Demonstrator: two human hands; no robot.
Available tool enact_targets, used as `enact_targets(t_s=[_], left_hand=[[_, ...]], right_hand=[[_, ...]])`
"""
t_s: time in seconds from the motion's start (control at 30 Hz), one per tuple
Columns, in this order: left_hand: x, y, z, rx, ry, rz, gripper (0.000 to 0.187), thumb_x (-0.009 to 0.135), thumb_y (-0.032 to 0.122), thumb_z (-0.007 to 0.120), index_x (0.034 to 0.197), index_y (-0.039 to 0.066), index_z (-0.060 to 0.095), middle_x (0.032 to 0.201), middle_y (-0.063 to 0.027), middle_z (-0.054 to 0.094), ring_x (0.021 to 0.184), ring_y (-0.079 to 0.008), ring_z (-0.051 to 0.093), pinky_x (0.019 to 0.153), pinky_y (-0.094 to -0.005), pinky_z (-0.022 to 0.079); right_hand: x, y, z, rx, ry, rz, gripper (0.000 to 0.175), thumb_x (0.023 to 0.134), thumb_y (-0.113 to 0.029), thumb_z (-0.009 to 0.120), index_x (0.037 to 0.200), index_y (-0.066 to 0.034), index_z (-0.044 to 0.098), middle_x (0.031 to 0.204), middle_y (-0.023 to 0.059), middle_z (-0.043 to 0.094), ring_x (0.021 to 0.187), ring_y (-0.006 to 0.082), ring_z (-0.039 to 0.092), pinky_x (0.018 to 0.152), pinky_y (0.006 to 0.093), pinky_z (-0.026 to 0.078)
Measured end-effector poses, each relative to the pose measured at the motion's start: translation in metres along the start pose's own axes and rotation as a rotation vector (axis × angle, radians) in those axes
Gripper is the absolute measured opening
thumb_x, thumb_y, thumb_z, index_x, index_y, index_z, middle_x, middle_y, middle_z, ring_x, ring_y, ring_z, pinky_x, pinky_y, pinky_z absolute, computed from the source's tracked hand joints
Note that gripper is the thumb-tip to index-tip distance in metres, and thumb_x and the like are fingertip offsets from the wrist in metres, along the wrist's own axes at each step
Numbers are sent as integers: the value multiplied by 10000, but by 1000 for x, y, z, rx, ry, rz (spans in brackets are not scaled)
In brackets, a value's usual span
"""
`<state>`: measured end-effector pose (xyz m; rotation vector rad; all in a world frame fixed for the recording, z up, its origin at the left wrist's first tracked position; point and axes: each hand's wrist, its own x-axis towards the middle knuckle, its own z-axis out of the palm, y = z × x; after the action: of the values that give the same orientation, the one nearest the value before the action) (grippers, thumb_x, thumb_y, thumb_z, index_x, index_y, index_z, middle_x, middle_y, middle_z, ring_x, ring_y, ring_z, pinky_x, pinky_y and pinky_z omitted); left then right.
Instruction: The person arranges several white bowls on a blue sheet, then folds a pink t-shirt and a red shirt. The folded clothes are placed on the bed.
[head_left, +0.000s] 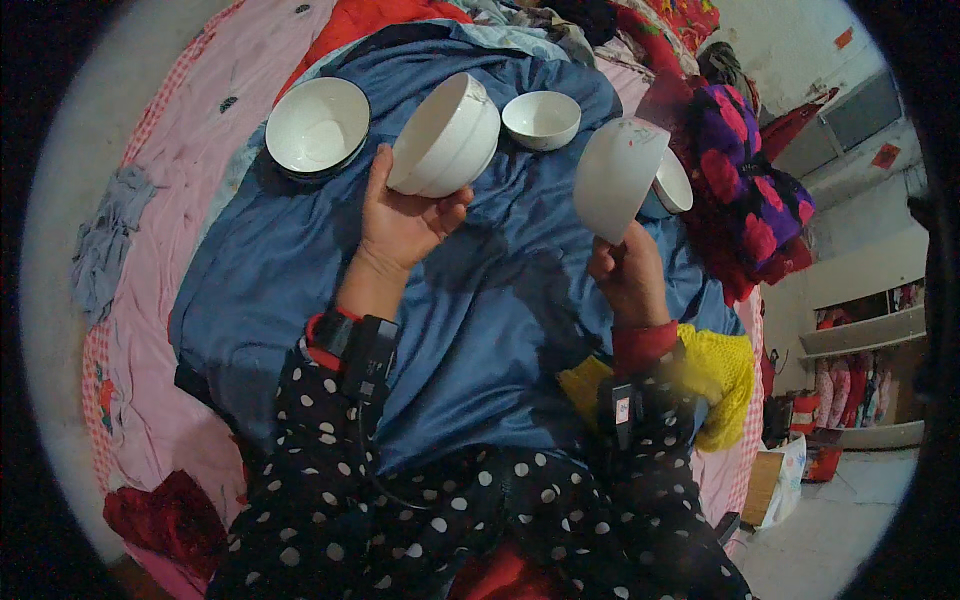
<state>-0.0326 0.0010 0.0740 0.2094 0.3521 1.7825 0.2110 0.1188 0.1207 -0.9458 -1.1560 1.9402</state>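
Note:
My left hand grips a white bowl from below, tilted with its opening towards the upper left. In my right hand is another white bowl with a floral pattern near its rim, held on its side with the outside facing me. At the upper left, a wide white bowl with a dark rim rests upright on the blue cloth. A small white bowl stands upright between the two held ones. Partly hidden behind the right-hand bowl, a further bowl leans tilted.
Around the blue cloth lies a pink bedspread. Purple and pink patterned fabric is bunched at the right, and a yellow knitted item lies by my right forearm. Crumpled clothes line the far edge. Open shelves stand beyond the bed.

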Motion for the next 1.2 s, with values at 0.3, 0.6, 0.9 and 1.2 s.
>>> enact_targets(t_s=[0.3,0.6,0.9,1.2], left_hand=[[12,-21,2,530,292,210,659,797,539,602,1250,87,444,1105,-113,566,933,-228,614,671,-340,566],[13,-30,0,715,272,255,714,764,496,680,1262,44,439,1115,-104,550,944,-211,598,674,-335,550],[15,-39,1,740,170,350,677,806,459,663,1272,23,438,1176,-98,537,1075,-188,516,935,-307,403],[12,-52,1,829,138,303,730,803,500,648,1291,9,419,1195,-108,519,1087,-190,496,933,-303,394]], right_hand=[[-4,-8,28,-59,16,-37,151,808,-158,533,886,-29,543,620,24,508,440,91,427,387,226,316],[10,17,45,-291,26,-66,185,822,-151,517,907,10,552,623,64,548,416,118,442,366,247,320],[21,37,39,-358,83,-67,206,820,-133,512,942,29,547,670,90,580,428,135,489,362,256,365],[35,59,23,-493,49,-131,303,793,-195,548,1004,22,556,684,41,572,482,105,485,403,234,362]])
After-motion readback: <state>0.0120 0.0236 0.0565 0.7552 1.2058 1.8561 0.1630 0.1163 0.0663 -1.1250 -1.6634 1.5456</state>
